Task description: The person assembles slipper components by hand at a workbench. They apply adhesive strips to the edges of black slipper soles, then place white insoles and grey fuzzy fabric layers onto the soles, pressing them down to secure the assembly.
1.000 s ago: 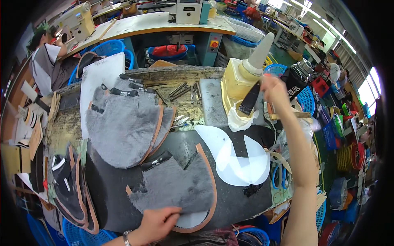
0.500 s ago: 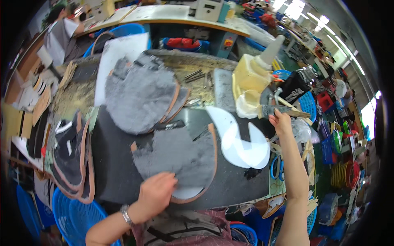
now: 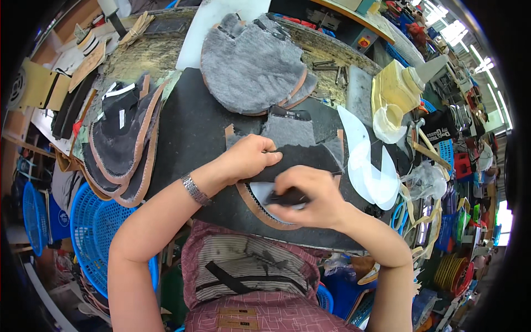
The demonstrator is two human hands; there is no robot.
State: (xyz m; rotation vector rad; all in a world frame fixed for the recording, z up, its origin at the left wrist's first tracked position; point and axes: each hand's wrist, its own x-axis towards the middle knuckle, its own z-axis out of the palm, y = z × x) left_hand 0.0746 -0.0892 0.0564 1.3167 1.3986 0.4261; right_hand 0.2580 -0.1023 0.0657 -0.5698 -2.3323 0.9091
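My left hand [image 3: 251, 159] pinches the folded-back edge of a grey plush lining piece [image 3: 287, 128], whose black underside [image 3: 307, 159] faces up. Below the fold, a curved brown stitched border [image 3: 260, 213] and a pale patch inside it are exposed. My right hand [image 3: 312, 196] is closed over that spot, with a dark object in its fingers; the fingers cover most of it, so its kind is unclear. Just beyond lies a stack of similar grey plush pieces [image 3: 251, 69]. White curved templates [image 3: 368, 160] lie to the right of my hands.
A yellowish glue bottle [image 3: 395, 86] and a white-coated cup [image 3: 389, 123] stand at the right. Dark stitched pieces [image 3: 119, 138] are stacked left, above a blue basket [image 3: 91, 227]. Blue-handled scissors [image 3: 398, 217] lie at the right edge. A white board [image 3: 213, 30] is behind the plush stack.
My right hand has come from beside the glue cup to the near lining piece. My left hand has lifted and folded back the lining's near edge. The whole view has shifted.
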